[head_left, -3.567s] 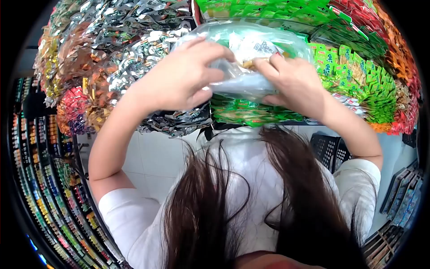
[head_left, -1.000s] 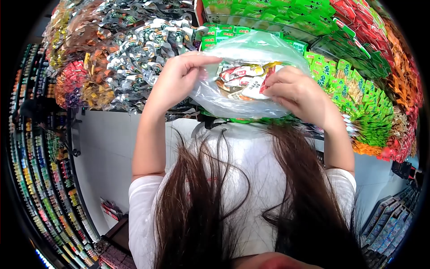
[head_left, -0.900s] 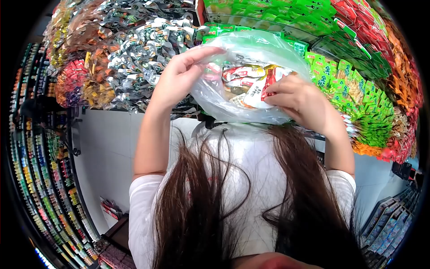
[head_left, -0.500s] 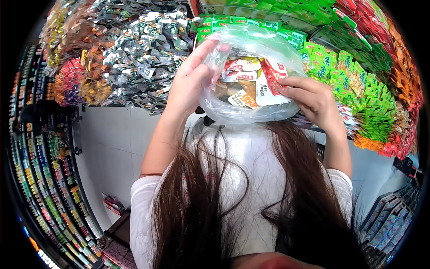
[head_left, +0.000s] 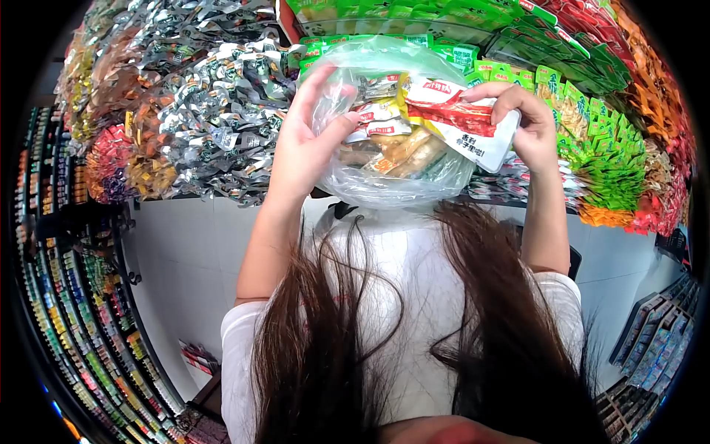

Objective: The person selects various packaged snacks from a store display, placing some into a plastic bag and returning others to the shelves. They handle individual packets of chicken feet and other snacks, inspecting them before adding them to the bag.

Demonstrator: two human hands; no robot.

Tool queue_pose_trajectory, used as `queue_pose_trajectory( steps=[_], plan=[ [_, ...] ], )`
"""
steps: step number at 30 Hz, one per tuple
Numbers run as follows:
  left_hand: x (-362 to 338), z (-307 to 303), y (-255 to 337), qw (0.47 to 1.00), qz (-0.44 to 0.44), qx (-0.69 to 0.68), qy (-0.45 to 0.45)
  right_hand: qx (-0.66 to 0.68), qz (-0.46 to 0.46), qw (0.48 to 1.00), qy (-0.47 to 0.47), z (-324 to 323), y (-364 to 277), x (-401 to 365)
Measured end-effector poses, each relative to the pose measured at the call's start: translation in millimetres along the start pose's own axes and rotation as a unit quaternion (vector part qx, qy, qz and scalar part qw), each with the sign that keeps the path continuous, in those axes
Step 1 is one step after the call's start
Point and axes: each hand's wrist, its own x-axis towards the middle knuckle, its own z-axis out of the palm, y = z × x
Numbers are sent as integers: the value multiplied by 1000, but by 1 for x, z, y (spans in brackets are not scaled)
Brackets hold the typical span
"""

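A clear plastic bag is held with its mouth spread, and several snack packets lie inside it. My left hand grips the bag's left rim, thumb on the inner side. Between the thumb and fingers of my right hand is a white, red and yellow snack packet, tilted over the right part of the bag's mouth. Its left end overlaps the packets in the bag. Brown food shows through the clear part of a packet beneath.
Silver-grey snack packets are heaped on the left of the display. Green packets stand in rows on the right, with red ones farther back. A curved shelf of small goods runs down the far left.
My right hand has lifted the white and red packet up and right, partly out of the bag. My left hand and the bag have shifted slightly left.
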Motion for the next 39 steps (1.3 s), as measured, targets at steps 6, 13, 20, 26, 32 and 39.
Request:
queue_pose_trajectory(
  steps=[6, 13, 20, 26, 32, 39],
  plan=[
    [-2, -17, -9, 988, 132, 78, 18, -71, -18, 997, -6, 7, -32, 20],
    [6, -25, 6, 945, 224, 238, 7, -351, -169, 917, -89, 61, -71, 43],
    [-18, -21, 14, 932, 241, 269, -38, -513, -26, 838, -184, 97, -40, 65],
    [-39, -23, 5, 980, 102, 163, -53, -336, -148, 894, -257, 78, -17, 67],
    [-30, -20, -4, 981, 141, 117, -59, -345, -36, 849, -399, 71, -19, 49],
    [-35, -8, -4, 989, 133, 25, -52, -328, -91, 864, -371, 62, -17, 30]
  ],
)
